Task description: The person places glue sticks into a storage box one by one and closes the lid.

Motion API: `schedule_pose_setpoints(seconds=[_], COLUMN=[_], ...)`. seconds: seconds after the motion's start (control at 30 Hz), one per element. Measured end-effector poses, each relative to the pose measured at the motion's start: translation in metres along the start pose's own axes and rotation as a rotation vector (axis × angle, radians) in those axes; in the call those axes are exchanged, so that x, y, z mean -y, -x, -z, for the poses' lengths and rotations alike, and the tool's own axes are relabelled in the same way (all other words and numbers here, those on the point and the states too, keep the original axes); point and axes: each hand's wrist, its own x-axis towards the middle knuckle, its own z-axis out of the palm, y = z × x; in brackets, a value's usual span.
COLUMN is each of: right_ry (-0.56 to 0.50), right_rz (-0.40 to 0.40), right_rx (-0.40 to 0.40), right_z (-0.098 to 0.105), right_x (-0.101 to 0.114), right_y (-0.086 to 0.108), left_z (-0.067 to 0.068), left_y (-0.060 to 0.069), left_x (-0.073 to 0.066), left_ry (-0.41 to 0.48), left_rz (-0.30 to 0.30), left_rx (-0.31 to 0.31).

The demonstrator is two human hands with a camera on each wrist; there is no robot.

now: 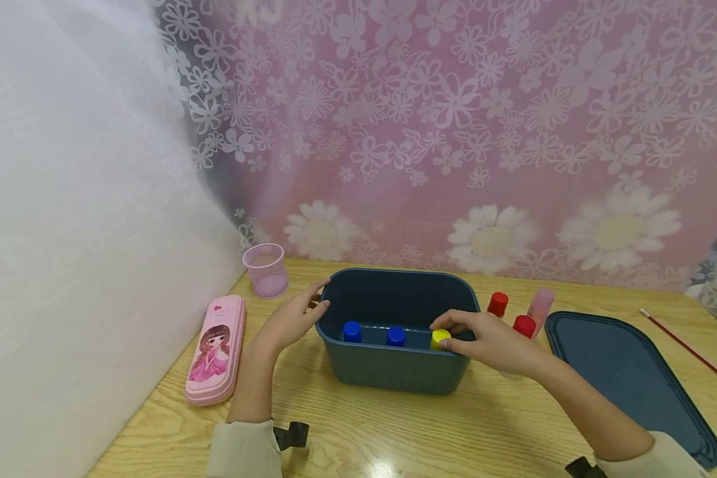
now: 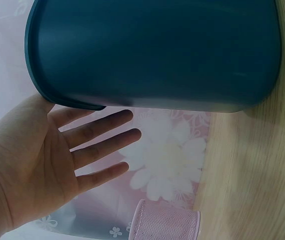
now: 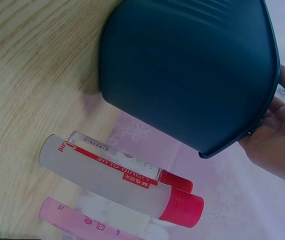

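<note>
Table [image 1: 334, 438], one bin [image 1: 394, 370], two blue caps [image 1: 352, 331], one yellow cap [image 1: 439, 337]

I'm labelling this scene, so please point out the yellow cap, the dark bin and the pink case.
Yellow cap [image 1: 440, 336], head view: its top.
Dark bin [image 1: 394, 370], head view: its outer front wall.
Pink case [image 1: 216, 352], head view: its printed front.

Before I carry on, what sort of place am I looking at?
Likely a craft or study corner, perhaps at home: a pink pencil case and a red-capped liquid glue bottle on a wood-grain table.
</note>
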Motion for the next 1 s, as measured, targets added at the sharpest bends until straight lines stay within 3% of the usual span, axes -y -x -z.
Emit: schedule_pose_setpoints(seconds=[0.23, 0.57, 0.83, 1.0], right_ry=[0.010, 0.055, 0.077, 0.146], right_rz=[0.024, 0.029, -0.012, -0.102], right_rx=[-0.016, -0.132, -0.235, -0.337], right_z=[0.001, 0.016, 0.042, 0.049], right_x=[0.000, 0.005, 0.002, -0.009], right_y=[0.000, 0.011, 0.036, 0.052], left_z=[0.001, 0.000, -0.001, -0.001], left_y=[0.000, 0.001, -0.001, -0.001], left_x=[-0.001, -0.002, 0.000, 0.002], left_ry=[0.005, 0.007, 0.012, 0.012], left_rz=[-0.011, 0.002, 0.008, -0.001], left_rx=[0.002, 0.001, 0.000, 0.000])
